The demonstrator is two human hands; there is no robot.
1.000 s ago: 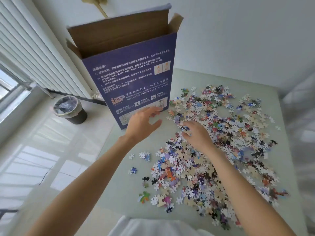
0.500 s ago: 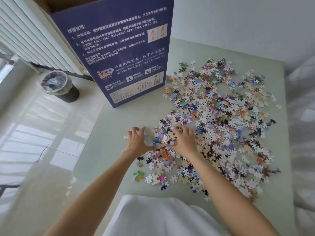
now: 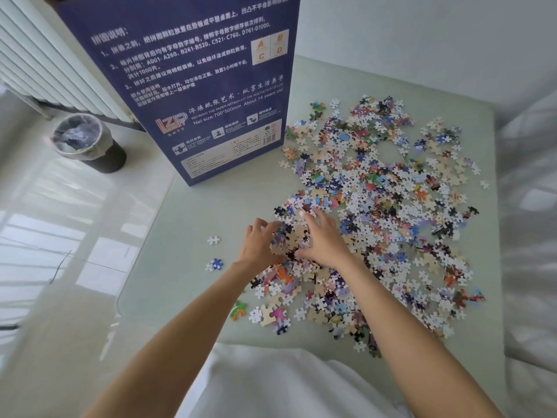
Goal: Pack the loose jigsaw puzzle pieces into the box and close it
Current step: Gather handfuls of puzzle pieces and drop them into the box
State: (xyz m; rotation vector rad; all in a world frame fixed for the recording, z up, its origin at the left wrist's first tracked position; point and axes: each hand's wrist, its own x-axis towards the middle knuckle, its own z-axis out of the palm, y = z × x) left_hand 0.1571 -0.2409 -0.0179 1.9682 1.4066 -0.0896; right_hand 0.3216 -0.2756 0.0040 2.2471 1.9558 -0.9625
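Note:
A tall dark-blue puzzle box (image 3: 193, 86) stands upright at the table's back left; its top is out of frame. Loose jigsaw pieces (image 3: 391, 200) are spread over the middle and right of the pale green table (image 3: 187, 236). My left hand (image 3: 259, 245) and my right hand (image 3: 324, 236) face each other on the near left part of the spread. Their curled fingers cup a small heap of pieces (image 3: 294, 236) between them. A few stray pieces (image 3: 214, 263) lie left of my hands.
A black waste bin (image 3: 87, 143) with a plastic liner stands on the shiny floor to the left, below a white radiator (image 3: 45, 70). The table's rounded front-left corner is near my left forearm. A white cloth (image 3: 271, 384) lies in my lap.
My hands came down from near the box onto the pieces, then drew together and gathered a heap between them. The view has tilted down, so the box's open top has left the frame.

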